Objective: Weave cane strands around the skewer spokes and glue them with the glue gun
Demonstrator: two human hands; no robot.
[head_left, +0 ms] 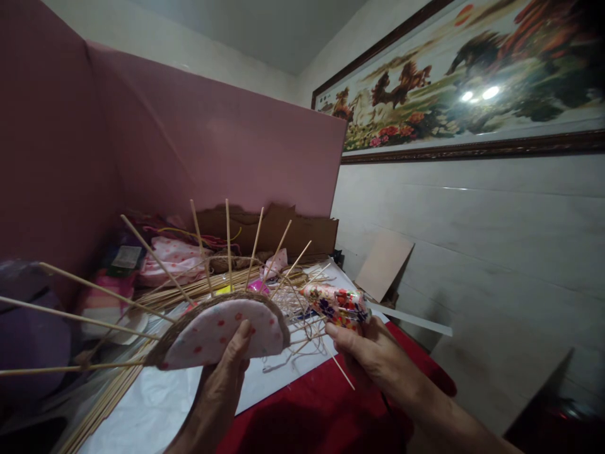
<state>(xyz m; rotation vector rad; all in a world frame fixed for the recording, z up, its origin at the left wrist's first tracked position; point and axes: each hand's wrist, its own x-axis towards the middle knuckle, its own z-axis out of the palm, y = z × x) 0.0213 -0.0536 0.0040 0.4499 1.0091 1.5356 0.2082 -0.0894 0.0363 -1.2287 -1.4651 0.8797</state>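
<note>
framed horse picture [439,88] on pale wall [496,221] | pink panel [227,139] upright | torn-edged cardboard [317,234] before panel | tan board [384,265] tilted

white half-disc [212,337] with orange-red dots, brown rim [169,340]

Ahead of you stands a pink partition [212,139], meeting a darker side panel [47,126] at your left. On your right, a pale tiled wall [496,214] carries a dark-framed horse picture [401,94], its surface catching two bright reflections [490,93] below the grey ceiling [246,31].
</note>
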